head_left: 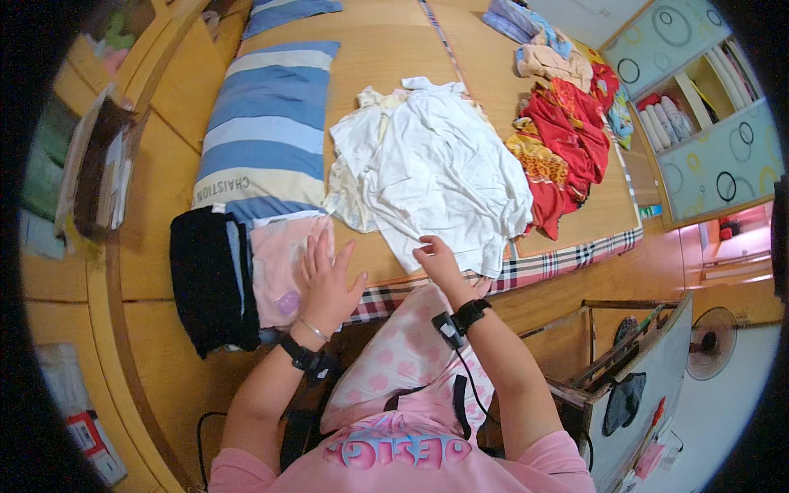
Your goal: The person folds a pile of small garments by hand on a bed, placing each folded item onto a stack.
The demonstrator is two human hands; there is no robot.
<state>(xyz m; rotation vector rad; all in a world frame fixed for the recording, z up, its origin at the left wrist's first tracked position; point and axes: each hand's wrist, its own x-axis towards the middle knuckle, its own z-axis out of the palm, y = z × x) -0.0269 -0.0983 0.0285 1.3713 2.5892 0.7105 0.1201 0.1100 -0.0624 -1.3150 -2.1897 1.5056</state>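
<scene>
My left hand point(328, 285) is spread flat, palm down, over the right side of a folded pink garment point(277, 259) with a purple patch. Whether it presses on the cloth is hard to judge. Beside that garment lies a folded black garment point(206, 277), with a strip of light blue cloth between them. My right hand point(442, 265) is at the near edge of a white shirt point(437, 166), fingers curled; I cannot tell if they pinch the fabric. The shirt lies spread and wrinkled over cream-coloured garments point(352, 200), which show at its left.
A blue-and-white striped pillow point(265, 123) lies at the left of the bed mat point(382, 49). Red and yellow patterned cloth point(564, 148) is heaped at the right. A plaid border point(567, 256) edges the mat. An electric fan point(711, 342) stands at the far right.
</scene>
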